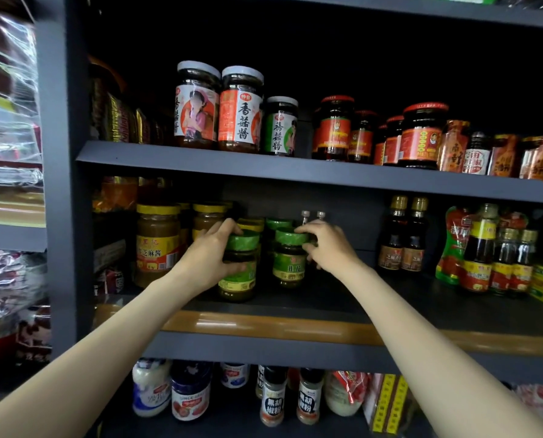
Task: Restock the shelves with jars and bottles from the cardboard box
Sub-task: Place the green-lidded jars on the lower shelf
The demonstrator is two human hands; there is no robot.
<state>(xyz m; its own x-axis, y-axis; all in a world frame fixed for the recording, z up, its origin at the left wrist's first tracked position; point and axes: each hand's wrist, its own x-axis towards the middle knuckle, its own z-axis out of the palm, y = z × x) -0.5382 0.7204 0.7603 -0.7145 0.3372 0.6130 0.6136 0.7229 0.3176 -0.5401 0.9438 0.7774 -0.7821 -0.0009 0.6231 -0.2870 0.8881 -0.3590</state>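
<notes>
Two green-lidded jars on the middle shelf (295, 306), side by side near its front, both upright with green-and-yellow labels. Left jar (239, 273) gripped by the left hand (215, 257), thumb across the dark glass below the lid, fingers curled over the lid's top edge. Right jar (290, 259) pinched at the lid and side by the right hand (328, 246), fingers bent around it, knuckles raised. Further green-lidded and yellow-lidded jars packed just behind these two. To the left, a taller yellow-lidded sesame paste jar (158, 243) with a yellow-and-red label. Behind the right hand, two small capped bottles (313, 215) against the back panel. To the right, well apart, two dark sesame oil bottles (406, 235), then a green pouch and more bottles with yellow-and-red labels. Upper shelf: three white-lidded mushroom sauce jars (235, 109), then red-lidded chili sauce jars (420, 135) and red-wrapped bottles. Lower shelf: a jam jar (190, 395), a white jar beside it, two black pepper shakers (290, 398). Dark grey shelving with an amber price strip along the middle shelf's front edge. Plastic-wrapped goods in the neighbouring bay at far left.
</notes>
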